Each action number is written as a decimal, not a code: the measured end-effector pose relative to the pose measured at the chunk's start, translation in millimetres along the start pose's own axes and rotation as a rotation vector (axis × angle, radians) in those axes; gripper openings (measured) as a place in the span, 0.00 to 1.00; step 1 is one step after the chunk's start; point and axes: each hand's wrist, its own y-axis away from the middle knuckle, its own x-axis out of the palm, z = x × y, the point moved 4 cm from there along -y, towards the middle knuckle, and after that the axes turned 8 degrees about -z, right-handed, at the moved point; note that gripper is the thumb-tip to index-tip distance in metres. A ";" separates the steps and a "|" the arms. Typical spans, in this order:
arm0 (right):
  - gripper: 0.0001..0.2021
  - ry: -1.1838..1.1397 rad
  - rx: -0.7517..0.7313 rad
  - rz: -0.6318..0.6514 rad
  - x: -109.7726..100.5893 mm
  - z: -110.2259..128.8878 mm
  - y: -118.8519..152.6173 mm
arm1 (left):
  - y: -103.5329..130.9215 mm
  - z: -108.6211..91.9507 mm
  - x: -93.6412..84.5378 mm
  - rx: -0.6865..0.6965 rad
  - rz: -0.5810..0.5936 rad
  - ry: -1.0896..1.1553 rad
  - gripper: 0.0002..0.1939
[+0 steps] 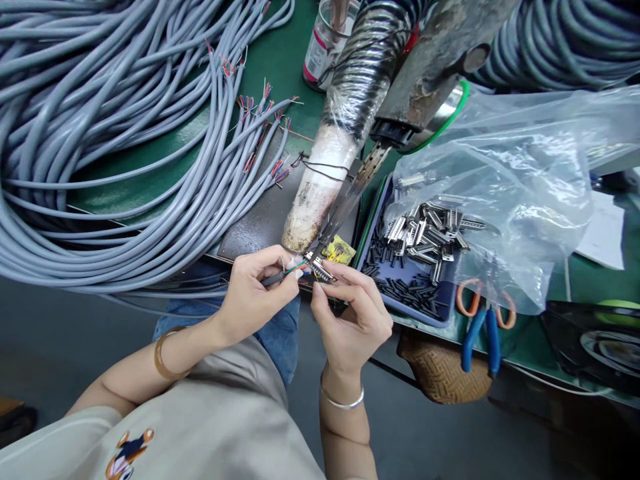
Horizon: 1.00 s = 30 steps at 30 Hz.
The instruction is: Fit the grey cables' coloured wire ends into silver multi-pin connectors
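Grey cables (150, 120) fill ten o'clock. From one o'clock a soldering iron (345, 205) slants down; the left hand (255, 288) pinches a wire-ended cable (273, 279), the right hand (356, 312) a connector (321, 269) near centre. A slip there could burn either hand.
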 end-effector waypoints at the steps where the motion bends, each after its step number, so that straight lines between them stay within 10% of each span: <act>1: 0.09 -0.002 -0.003 0.000 0.1 0.0 0.0 | 0.0 -0.3 0.1 0.000 -0.001 -0.003 0.08; 30: 0.09 0.045 -0.050 -0.035 1.2 -0.8 3.0 | -0.7 -0.8 -2.8 -0.060 0.021 0.061 0.05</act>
